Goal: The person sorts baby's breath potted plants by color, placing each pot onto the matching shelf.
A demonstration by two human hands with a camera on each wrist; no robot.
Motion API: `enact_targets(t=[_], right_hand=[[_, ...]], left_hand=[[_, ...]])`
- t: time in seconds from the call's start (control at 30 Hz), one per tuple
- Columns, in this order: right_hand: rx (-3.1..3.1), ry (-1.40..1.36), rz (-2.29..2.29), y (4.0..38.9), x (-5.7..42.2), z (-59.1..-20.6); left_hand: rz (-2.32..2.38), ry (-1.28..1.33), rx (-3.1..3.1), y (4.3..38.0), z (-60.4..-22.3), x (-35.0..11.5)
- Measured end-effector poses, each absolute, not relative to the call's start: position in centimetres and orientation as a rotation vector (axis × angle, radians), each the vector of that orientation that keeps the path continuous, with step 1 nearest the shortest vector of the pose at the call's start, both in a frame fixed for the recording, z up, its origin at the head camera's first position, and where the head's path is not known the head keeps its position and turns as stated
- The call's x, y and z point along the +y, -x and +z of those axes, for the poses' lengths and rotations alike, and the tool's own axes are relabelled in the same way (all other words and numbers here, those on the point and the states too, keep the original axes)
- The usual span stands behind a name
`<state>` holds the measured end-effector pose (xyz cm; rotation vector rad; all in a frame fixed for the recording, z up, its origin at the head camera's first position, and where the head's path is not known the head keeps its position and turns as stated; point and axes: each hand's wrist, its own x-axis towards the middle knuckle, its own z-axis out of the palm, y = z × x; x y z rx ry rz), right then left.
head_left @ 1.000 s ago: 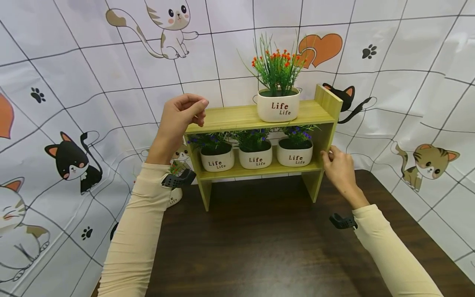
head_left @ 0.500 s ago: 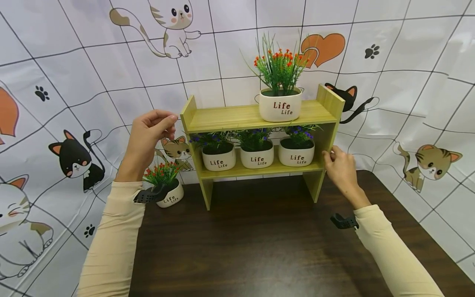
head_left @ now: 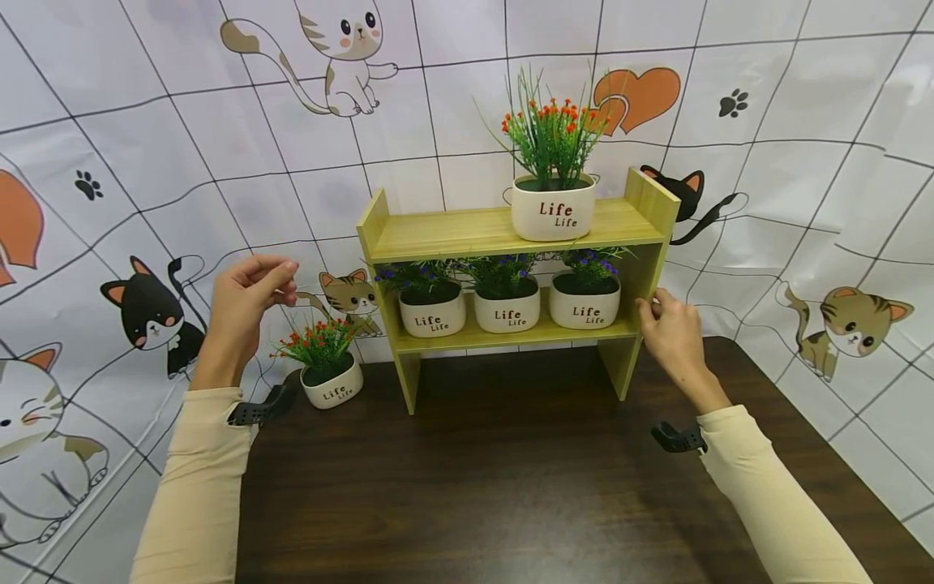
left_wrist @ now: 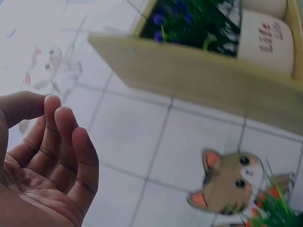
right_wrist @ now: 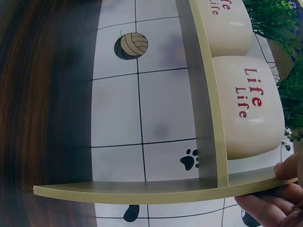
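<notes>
My right hand [head_left: 672,334] pinches the right side panel of a small wooden shelf [head_left: 452,233], thumb on the inner side and fingers outside, as the right wrist view shows. My left hand [head_left: 246,306] is in the air left of the shelf with nothing in it, its fingers loosely bent. Below and right of it, a white pot of orange flowers [head_left: 332,383] stands on the table. Another orange-flowered pot [head_left: 553,212] sits on the top board, right of its middle. Three pots with purple flowers, the middle one [head_left: 507,308] among them, line the lower board.
The shelf stands on a dark brown table [head_left: 467,487], near its back edge. Behind and at the sides hangs a white sheet [head_left: 409,174] with a grid and cartoon cats. A black strap [head_left: 255,410] is around the left wrist.
My left hand has moved left and down, away from the shelf's upper left corner, uncovering that side panel and the pot on the table. My right hand keeps its grip on the panel.
</notes>
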<state>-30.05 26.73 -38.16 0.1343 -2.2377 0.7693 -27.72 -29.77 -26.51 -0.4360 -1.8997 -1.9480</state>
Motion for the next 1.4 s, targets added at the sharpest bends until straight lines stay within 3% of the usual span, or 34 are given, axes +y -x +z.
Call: enact_targets(t=[0.93,1.4], right_hand=[[-2.248,-0.129,0.766,30.0,26.8,-38.2],[-2.247,-0.126,0.771,30.1,26.8,-38.2]], left_hand=[[-2.071,-0.087,-1.839,28.9,-38.1,-36.5],[-1.562,-0.384,-2.189,30.0,-44.9,-36.8]])
